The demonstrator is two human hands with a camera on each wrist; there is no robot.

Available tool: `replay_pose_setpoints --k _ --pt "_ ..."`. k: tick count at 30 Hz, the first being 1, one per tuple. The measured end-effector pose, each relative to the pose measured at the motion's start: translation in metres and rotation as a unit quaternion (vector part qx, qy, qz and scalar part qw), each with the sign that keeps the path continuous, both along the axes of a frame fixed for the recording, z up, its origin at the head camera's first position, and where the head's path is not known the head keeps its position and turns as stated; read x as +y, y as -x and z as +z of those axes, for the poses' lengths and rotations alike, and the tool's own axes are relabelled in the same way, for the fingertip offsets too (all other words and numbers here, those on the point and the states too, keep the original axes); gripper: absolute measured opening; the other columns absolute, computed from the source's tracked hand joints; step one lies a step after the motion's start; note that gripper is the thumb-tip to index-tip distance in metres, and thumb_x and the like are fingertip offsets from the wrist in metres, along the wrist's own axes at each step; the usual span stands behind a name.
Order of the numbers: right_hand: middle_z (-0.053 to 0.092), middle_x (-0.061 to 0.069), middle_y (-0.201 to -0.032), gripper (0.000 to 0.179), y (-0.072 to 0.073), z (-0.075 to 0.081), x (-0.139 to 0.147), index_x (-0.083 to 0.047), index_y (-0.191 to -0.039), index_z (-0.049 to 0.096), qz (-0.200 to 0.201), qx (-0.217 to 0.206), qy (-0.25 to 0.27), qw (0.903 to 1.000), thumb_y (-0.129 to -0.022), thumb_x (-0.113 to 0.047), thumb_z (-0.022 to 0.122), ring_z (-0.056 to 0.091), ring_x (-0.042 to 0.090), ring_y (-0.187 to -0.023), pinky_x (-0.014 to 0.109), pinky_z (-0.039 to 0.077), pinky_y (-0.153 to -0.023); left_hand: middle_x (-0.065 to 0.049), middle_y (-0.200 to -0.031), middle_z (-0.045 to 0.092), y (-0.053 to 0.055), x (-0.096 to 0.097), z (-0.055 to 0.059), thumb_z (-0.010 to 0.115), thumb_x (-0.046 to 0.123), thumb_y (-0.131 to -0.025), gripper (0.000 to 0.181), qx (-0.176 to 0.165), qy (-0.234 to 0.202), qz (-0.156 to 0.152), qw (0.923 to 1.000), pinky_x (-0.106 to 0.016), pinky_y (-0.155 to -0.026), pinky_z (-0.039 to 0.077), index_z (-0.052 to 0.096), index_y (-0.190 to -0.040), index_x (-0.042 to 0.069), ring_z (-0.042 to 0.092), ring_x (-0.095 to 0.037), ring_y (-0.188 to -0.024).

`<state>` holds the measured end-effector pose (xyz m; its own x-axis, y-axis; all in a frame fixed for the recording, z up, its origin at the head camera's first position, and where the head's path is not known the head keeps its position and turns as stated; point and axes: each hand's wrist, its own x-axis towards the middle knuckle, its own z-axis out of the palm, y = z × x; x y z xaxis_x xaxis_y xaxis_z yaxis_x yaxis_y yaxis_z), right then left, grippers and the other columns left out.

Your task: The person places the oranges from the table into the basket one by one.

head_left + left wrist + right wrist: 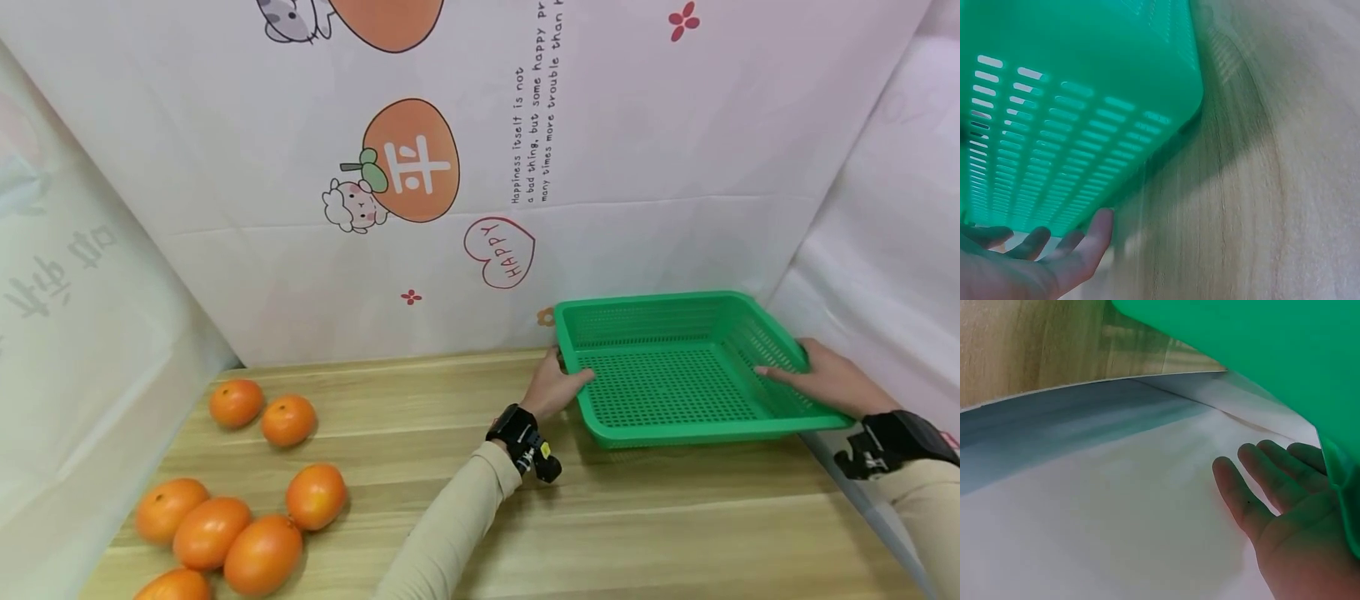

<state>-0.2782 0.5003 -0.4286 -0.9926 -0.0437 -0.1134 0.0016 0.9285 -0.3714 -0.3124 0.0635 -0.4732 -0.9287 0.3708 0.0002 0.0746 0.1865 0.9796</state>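
A green plastic basket with perforated walls and base is at the right of the head view, with nothing in it. My left hand grips its left side, thumb over the rim. On the opposite side my right hand holds the rim, thumb inside. The left wrist view has the left fingers along the outer wall, low by the tabletop. In the right wrist view the right fingers extend beneath the rim, outside the basket. Whether the base touches the table everywhere, I cannot tell.
Several orange persimmon-like fruits lie on the left of the wooden table. A printed white cloth hangs behind the table, with more white cloth at both sides. The basket's right end overhangs the table's right edge.
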Motion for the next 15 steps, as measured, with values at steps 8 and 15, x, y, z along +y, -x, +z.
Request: replay_pose_setpoints --k 8,15 --pt "0.041 0.055 -0.133 0.090 -0.0036 -0.0010 0.0070 0.033 -0.145 0.020 0.002 -0.001 0.013 0.9999 -0.108 -0.042 0.054 0.054 0.064 -0.113 0.064 0.053 -0.082 -0.009 -0.130 0.068 0.0023 0.0068 0.0003 0.064 0.025 -0.101 0.051 -0.033 -0.031 0.001 0.9990 -0.035 -0.098 0.057 0.048 -0.148 0.012 0.070 -0.019 -0.113" --pt "0.038 0.051 -0.143 0.083 -0.0049 0.0007 0.0093 0.026 -0.153 0.012 0.006 -0.038 0.074 0.9965 -0.110 -0.030 0.054 0.063 0.043 -0.105 0.043 0.054 -0.080 -0.008 -0.130 0.068 0.0005 0.0057 -0.0013 0.060 0.027 -0.103 0.049 -0.047 -0.048 -0.013 0.9976 -0.034 -0.096 0.055 0.049 -0.149 0.014 0.068 -0.024 -0.118"
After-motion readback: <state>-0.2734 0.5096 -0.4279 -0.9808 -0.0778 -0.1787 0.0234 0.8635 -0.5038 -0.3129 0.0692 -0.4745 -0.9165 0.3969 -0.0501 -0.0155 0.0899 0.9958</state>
